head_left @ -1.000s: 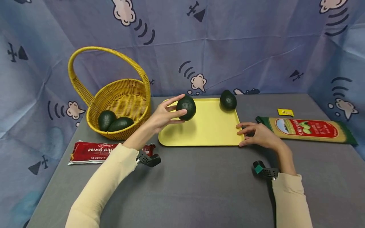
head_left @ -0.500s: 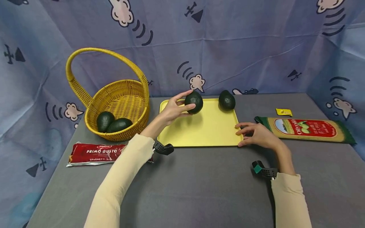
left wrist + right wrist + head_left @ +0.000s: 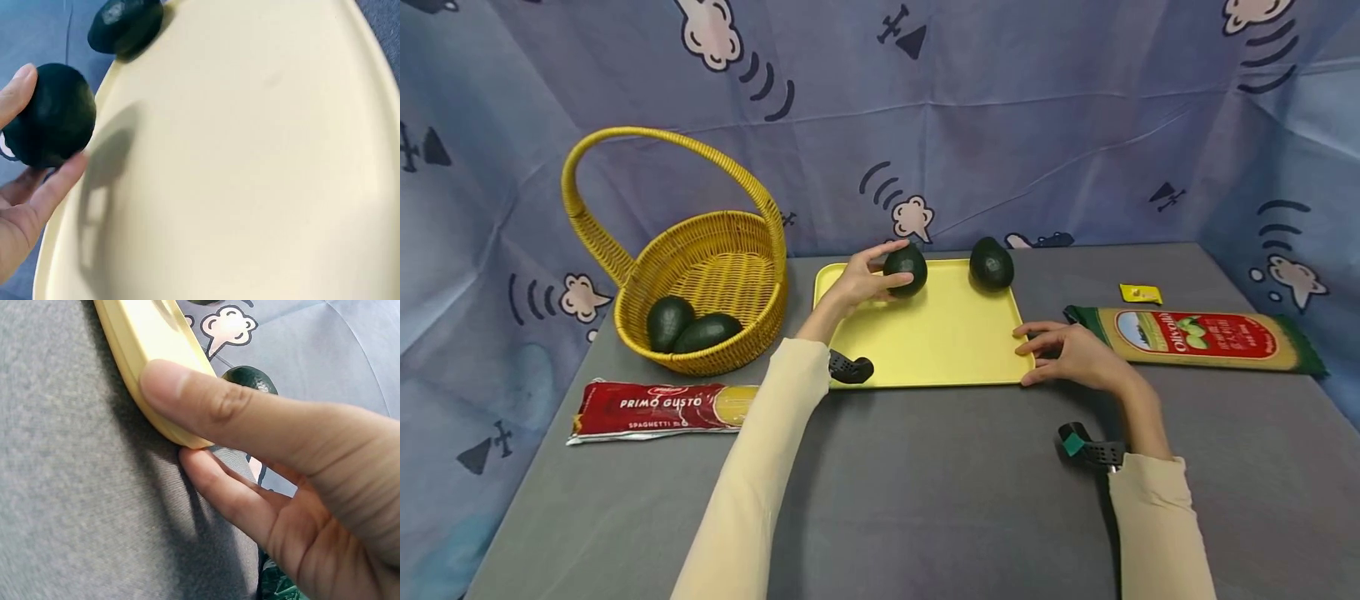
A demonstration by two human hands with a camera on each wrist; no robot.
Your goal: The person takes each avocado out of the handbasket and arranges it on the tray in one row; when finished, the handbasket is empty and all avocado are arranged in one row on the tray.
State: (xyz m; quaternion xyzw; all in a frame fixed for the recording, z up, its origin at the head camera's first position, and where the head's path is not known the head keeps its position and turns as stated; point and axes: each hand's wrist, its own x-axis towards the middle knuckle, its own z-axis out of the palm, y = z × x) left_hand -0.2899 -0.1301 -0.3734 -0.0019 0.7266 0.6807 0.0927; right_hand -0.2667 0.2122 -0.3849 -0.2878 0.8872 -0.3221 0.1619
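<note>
My left hand grips a dark green avocado between thumb and fingers. In the left wrist view this avocado hangs just above the tray, its shadow falling on the surface. A second avocado lies in the far right corner of the yellow tray. At the tray's near right corner, my right hand pinches the rim. The right wrist view shows the thumb on the tray's edge and a fingertip under it.
At the left stands a yellow wicker basket with two avocados in it and a tall handle. A red spaghetti pack lies before it. Right of the tray are an Olivoilà pack and a small yellow packet.
My left hand has carried the avocado rightward and back over the tray, away from the basket side. The right hand keeps its place on the tray's rim. The head view has shifted slightly.
</note>
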